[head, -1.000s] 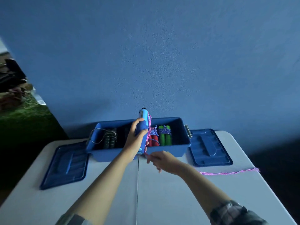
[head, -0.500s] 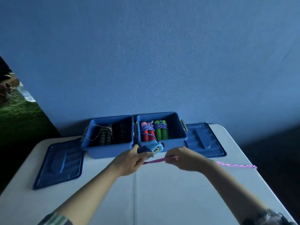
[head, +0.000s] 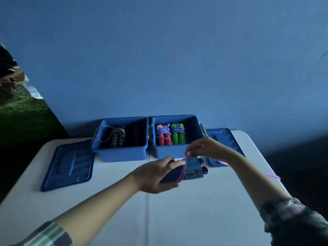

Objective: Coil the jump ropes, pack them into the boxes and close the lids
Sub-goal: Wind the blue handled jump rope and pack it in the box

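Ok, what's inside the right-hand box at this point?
The right box holds two coiled ropes side by side: a red-handled bundle and a green-handled bundle, each wrapped in blue-white cord. The front wall hides the box floor, and the space right of the green bundle is too dark to judge.

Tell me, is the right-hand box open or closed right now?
Open. The right box has no lid on it, its red and green ropes show inside, and its lid lies flat on the table beside it.

White table (head: pixel 177 219), blue wall (head: pixel 159 59), perhaps green turf (head: pixel 23 118) leftward
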Demonstrator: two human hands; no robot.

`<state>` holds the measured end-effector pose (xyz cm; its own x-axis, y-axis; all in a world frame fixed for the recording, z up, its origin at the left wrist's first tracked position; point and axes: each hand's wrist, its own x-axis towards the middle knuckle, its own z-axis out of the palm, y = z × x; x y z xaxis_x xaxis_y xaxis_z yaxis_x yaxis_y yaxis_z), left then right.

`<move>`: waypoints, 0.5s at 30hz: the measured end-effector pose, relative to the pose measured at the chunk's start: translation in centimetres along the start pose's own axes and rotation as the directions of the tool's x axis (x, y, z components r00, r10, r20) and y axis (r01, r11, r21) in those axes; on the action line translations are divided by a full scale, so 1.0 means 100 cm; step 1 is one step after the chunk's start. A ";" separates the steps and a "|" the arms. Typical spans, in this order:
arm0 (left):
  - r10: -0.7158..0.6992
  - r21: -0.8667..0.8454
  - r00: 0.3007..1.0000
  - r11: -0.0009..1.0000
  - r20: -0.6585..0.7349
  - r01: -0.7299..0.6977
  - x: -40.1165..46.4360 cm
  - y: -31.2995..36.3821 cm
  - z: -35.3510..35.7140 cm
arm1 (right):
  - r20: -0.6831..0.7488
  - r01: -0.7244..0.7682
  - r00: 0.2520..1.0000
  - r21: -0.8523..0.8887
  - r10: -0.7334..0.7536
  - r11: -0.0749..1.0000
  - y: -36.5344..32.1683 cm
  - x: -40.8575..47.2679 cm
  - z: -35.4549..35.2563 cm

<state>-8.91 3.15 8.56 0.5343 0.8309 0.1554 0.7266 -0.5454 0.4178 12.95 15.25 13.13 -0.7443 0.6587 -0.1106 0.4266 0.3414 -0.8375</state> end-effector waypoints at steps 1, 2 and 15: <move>0.003 -0.023 0.999 1.000 -0.034 -0.003 0.001 0.003 0.000 | -0.019 -0.035 0.999 0.091 0.037 0.995 0.003 0.000 -0.001; -0.005 -0.054 0.998 0.999 -0.063 0.002 0.002 0.003 0.001 | -0.027 -0.070 0.997 0.237 0.079 0.969 0.005 0.001 0.000; -0.370 -0.397 0.779 0.902 -0.507 0.171 0.018 -0.012 -0.005 | 0.012 -0.287 0.956 0.244 0.293 0.926 0.031 -0.005 0.101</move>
<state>-9.01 5.30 8.77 -0.0719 0.9048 0.4198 0.5751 -0.3062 0.7586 9.46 9.23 5.14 -0.5922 0.7221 -0.3576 0.4835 -0.0366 -0.8746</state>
